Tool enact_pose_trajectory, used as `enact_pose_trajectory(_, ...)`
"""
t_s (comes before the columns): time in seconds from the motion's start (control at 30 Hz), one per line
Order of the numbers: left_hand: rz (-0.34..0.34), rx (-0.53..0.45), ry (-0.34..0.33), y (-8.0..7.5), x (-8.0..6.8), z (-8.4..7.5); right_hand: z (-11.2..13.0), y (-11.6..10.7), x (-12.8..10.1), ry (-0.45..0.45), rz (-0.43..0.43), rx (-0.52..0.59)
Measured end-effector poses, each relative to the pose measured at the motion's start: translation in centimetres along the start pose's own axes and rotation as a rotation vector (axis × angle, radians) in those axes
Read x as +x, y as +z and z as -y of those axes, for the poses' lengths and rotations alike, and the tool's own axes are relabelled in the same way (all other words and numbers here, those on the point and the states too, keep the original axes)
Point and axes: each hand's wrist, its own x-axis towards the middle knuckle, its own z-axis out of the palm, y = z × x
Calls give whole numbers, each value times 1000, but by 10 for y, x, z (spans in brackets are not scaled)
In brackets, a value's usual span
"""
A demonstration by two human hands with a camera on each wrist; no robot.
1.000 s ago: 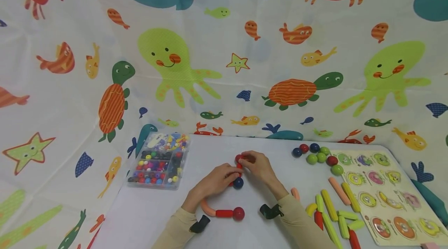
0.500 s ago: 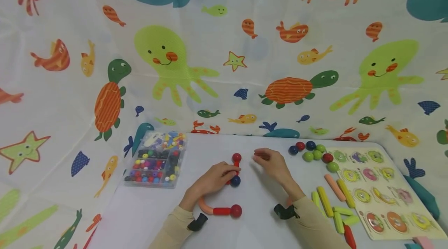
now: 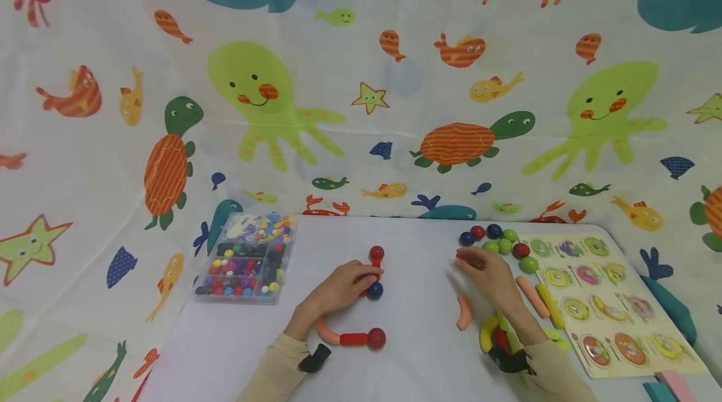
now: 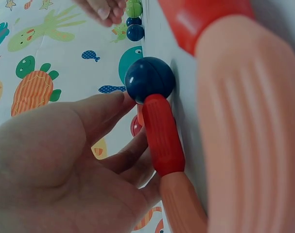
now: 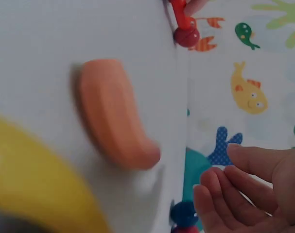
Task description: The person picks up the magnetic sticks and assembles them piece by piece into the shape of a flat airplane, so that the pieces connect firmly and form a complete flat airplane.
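My left hand [image 3: 341, 289] pinches a short red magnetic stick [image 3: 377, 262], which joins a red ball [image 3: 376, 253] to a dark blue ball [image 3: 375, 290]. In the left wrist view the thumb lies beside the blue ball [image 4: 150, 80], and another red stick [image 4: 163, 133] runs from it into a curved peach stick [image 4: 182, 201]. Nearer me, that assembly's other arm ends in a red stick [image 3: 353, 339] and red ball [image 3: 376, 338]. My right hand [image 3: 487, 273] is lifted with loosely bent fingers holding nothing, just short of the loose balls.
Green balls [image 3: 529, 264] and several red and blue ones lie at the back right. A loose curved peach stick [image 3: 464, 312] and yellow sticks [image 3: 549, 305] lie by my right arm. A picture board [image 3: 612, 301] stands right; a divided bead box [image 3: 246, 258] sits left.
My right hand has let go at the red ball and moved right, toward the loose balls. My left hand keeps its hold on the assembly. The head view has shifted slightly.
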Motion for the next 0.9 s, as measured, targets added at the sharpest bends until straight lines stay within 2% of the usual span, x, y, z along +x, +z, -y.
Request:
enact_pose_trajectory(0.23, -1, 6, 8, 0, 0, 0, -13, -9, -24, 65, 34, -33)
enact_pose_trajectory(0.5, 0, 1, 5, -1, 0, 1, -11, -7, -45, 116, 56, -114)
enact_pose_trajectory(0.67, 3, -2, 2, -1, 0, 0, -11, -2, -53, 137, 89, -164)
enact_pose_trajectory(0.9, 2, -10, 1, 0, -1, 0, -8, 9, -55, 129, 138, -164)
